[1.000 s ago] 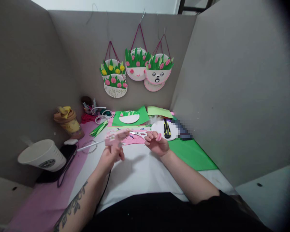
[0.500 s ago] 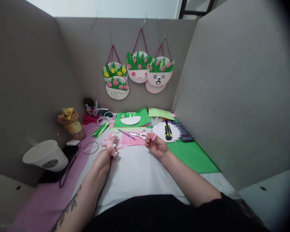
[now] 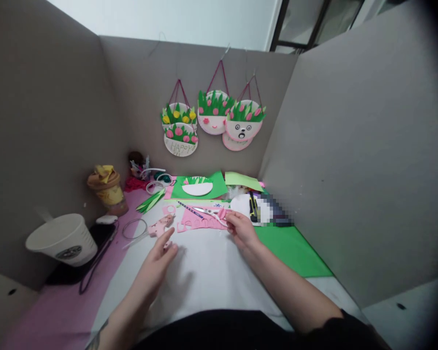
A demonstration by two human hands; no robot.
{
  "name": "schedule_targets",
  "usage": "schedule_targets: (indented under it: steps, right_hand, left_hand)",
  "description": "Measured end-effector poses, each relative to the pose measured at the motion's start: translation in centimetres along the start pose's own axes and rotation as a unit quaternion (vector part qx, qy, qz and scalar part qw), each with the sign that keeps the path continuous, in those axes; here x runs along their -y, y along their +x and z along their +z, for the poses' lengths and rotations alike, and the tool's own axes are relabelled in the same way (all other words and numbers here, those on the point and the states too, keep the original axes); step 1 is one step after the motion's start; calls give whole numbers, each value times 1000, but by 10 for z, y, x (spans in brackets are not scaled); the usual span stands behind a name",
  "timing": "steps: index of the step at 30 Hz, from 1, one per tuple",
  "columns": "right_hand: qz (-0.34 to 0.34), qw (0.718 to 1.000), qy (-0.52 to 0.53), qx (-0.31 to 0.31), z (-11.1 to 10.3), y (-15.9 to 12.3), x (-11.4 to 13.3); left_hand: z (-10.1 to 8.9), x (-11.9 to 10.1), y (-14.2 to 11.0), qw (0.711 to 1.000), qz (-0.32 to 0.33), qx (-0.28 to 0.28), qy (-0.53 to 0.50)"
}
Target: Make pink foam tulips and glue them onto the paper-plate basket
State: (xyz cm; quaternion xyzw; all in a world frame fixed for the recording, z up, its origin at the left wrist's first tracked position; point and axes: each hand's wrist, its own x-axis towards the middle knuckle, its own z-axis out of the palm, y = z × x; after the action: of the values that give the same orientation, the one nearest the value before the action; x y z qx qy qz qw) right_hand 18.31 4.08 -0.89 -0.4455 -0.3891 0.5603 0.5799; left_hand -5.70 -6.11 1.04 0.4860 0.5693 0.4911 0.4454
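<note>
My left hand point(image 3: 162, 255) is open above the white cloth, its thumb and fingers apart and nothing between them. Just beyond its fingertips the pink glue gun point(image 3: 159, 226) lies on the table, partly hidden by the hand. My right hand point(image 3: 243, 231) pinches a small pink paper petal point(image 3: 222, 214) between thumb and fingers. Behind that petal are scissors point(image 3: 208, 212) and a dark patterned pencil point(image 3: 190, 209), both lying on a pink sheet with cut-out holes point(image 3: 200, 221). Farther back, a half paper plate with green paper grass point(image 3: 197, 187) rests on green paper.
A white cup point(image 3: 63, 240) and a lidded drink cup point(image 3: 109, 192) stand at the left. Green paper strips point(image 3: 151, 200) lie near a coiled clear tube. At the right are a yellow-black utility knife point(image 3: 253, 208) and green sheet point(image 3: 288, 250). Decorated plates point(image 3: 180, 147) hang on the back panel.
My left hand has let go of the glue gun, which now lies on the table. My right hand still holds the petal, now turned more upright. The view has tilted slightly up.
</note>
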Motion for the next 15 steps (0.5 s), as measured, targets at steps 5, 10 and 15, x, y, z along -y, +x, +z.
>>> schedule_targets:
  steps: [5, 10, 15]
  right_hand:
    - [-5, 993, -110, 52, 17, 40, 38]
    - [-60, 958, -268, 83, 56, 136, 43]
    - [-112, 933, -328, 97, 92, 223, 6]
  left_hand:
    - [-5, -23, 6, 977, 94, 124, 145]
    - [17, -35, 63, 940, 162, 175, 246]
    - [36, -22, 136, 954, 58, 129, 263]
